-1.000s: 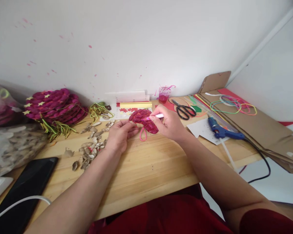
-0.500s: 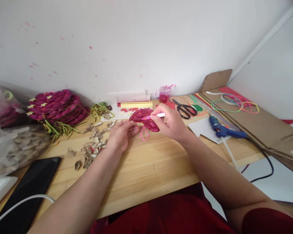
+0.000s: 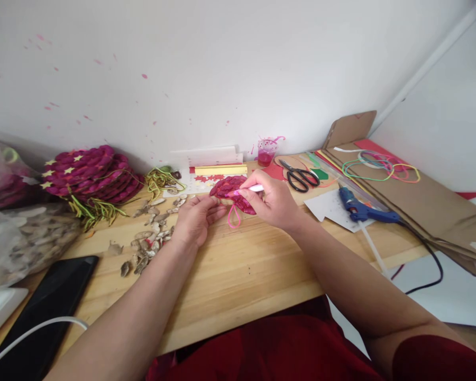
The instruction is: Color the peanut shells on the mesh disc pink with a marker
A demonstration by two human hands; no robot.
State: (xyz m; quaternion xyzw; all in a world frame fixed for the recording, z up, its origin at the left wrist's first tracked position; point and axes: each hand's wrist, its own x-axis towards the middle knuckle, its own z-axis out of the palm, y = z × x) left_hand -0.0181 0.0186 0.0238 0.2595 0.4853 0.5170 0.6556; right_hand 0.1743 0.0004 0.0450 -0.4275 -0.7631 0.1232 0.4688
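Note:
A magenta piece covered in bumpy shells [image 3: 226, 185] lies on the wooden table, and a pink cord loop [image 3: 234, 217] sticks out from its near edge. My left hand [image 3: 196, 218] pinches the piece at its left edge, the other fingers curled beside it. In my right hand [image 3: 272, 198] is a slim white-handled paintbrush [image 3: 256, 188], its pink-stained end pointing left onto the piece. The right part of the piece is hidden by that hand. Loose brown shells [image 3: 153, 238] are scattered left of my left wrist.
Left stand a stack of magenta braided pieces [image 3: 93, 172], a bag of shells [image 3: 43, 233] and a black phone [image 3: 51, 301]. Behind is a cup of pink liquid [image 3: 266, 153]. Black scissors [image 3: 299, 177], a blue glue gun [image 3: 367, 210] and cardboard [image 3: 416, 201] lie right.
My right hand and the brush have shifted slightly left over the magenta piece, and the brush lies a little flatter. The left hand keeps its hold on the edge.

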